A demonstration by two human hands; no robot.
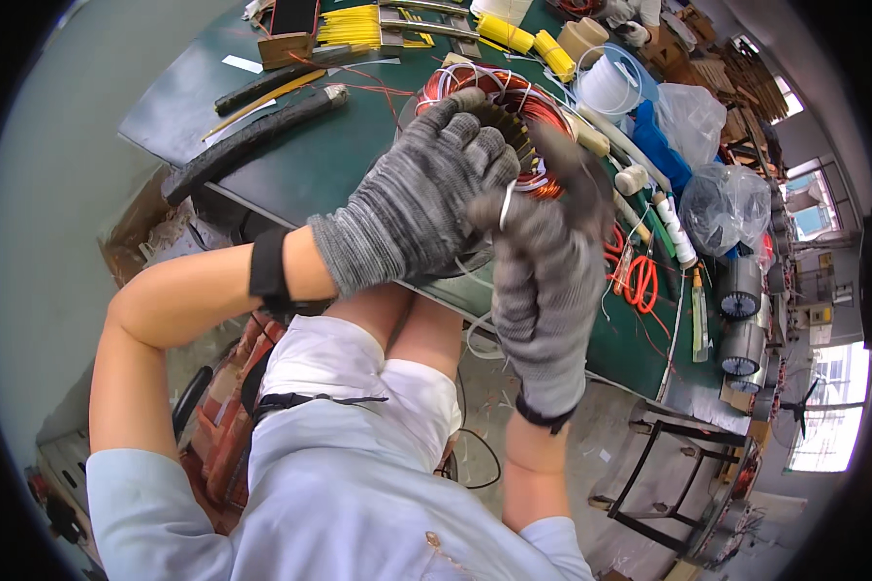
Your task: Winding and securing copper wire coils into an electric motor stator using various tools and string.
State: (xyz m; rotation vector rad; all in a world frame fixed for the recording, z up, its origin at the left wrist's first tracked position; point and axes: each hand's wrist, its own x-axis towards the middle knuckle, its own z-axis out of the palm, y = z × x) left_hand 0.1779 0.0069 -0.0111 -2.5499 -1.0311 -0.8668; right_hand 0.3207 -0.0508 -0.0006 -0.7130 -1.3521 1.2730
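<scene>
A motor stator (pixel 528 100) with red-brown copper windings, laced with white cord, rests at the near edge of the green table. My left hand (pixel 426 179), in a grey knit glove, curls its fingers over the stator's near-left rim. My right hand (pixel 547 266), gloved alike, is raised just in front of the stator's right side, its upper part smeared by motion. Its fingers are closed, and a white cord (pixel 507 205) shows at them. The gloves hide the stator's near side.
Right of the stator lie red-handled scissors (pixel 639 281), a white cord spool (pixel 673 230) and a cutter (pixel 699 320). Behind stand a white tub (pixel 610 85) and clear plastic bags (pixel 727 208). Black sleeving (pixel 262 145) and yellow strips (pixel 349 26) lie on the left.
</scene>
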